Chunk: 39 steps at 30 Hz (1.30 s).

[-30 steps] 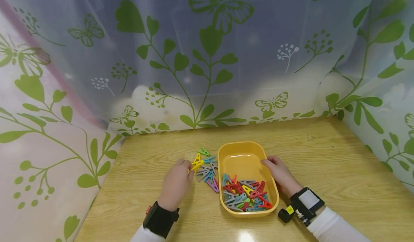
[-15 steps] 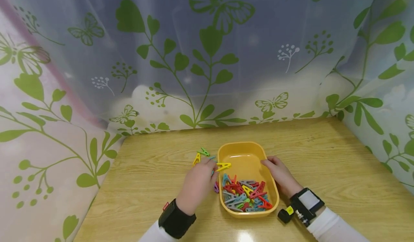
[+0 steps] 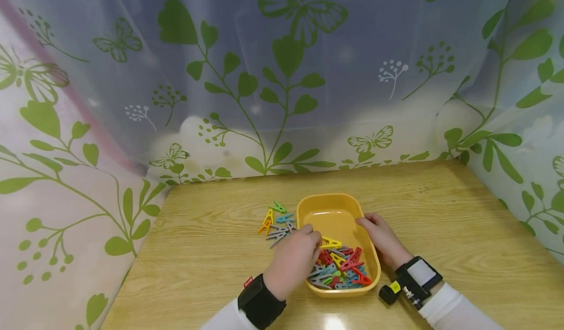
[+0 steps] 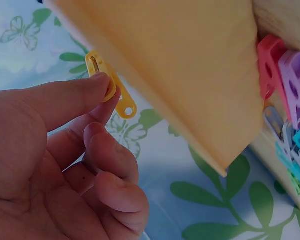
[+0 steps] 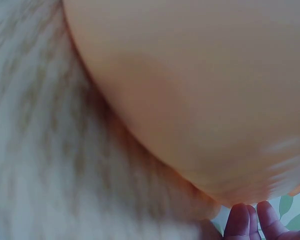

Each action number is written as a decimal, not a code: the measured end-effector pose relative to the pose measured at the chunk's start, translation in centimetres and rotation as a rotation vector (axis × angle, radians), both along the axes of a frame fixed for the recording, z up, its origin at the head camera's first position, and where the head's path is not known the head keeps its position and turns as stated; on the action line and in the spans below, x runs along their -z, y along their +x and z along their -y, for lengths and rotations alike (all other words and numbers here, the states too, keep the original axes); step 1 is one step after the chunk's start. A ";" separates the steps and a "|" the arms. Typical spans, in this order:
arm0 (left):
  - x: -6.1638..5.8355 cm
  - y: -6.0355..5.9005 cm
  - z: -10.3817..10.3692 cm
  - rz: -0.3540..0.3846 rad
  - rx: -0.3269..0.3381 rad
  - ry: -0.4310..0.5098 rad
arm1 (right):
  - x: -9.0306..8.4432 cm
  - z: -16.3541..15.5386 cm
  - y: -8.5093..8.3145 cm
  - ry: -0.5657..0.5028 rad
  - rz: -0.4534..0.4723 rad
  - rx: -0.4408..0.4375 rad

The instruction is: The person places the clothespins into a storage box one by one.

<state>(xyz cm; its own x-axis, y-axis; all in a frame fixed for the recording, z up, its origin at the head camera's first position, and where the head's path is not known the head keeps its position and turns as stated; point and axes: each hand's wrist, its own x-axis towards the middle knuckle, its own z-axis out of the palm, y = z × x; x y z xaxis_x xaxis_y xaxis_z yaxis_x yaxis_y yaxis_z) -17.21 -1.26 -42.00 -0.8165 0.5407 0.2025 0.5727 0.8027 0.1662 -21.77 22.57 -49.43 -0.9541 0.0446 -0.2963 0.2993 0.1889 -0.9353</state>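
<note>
A yellow plastic tub [image 3: 328,207] stands on the wooden table [image 3: 440,222], its near half full of coloured clothes pegs [image 3: 343,271]. My left hand [image 3: 294,259] hovers over the tub's left rim and pinches a yellow peg [image 3: 330,244] between thumb and forefinger; in the left wrist view the yellow peg [image 4: 112,90] shows beside the tub's wall [image 4: 190,70]. My right hand [image 3: 382,239] holds the tub's right rim, its fingertips [image 5: 250,222] against the tub's outside [image 5: 190,100]. A small heap of loose pegs [image 3: 276,222] lies left of the tub.
Leaf-and-butterfly curtains [image 3: 282,75] close in the table at the back and on both sides. Bare wood stretches right of the tub and along the near edge.
My left hand picked a yellow peg from the loose heap and carried it right, from the table over the tub's rim. The right hand stayed on the tub.
</note>
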 end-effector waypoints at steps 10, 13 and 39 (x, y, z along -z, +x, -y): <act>1.5 -0.3 -0.5 -0.004 0.028 -0.067 | 0.2 -0.1 0.0 -0.010 -0.007 0.002; 1.6 -0.2 -0.6 -0.006 0.027 -0.096 | 0.2 -0.1 0.0 -0.020 -0.008 0.005; 2.0 -0.5 0.1 0.044 0.062 -0.028 | 0.1 -0.1 0.0 -0.025 0.005 -0.004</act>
<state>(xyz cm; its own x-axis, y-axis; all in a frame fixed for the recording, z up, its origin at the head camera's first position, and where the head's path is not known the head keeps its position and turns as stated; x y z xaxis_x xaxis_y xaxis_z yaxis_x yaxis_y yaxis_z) -17.71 -1.36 -44.00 -0.7891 0.5953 0.1514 0.6141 0.7708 0.1698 -21.80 22.68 -49.53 -0.9528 0.0336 -0.3017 0.3030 0.1666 -0.9383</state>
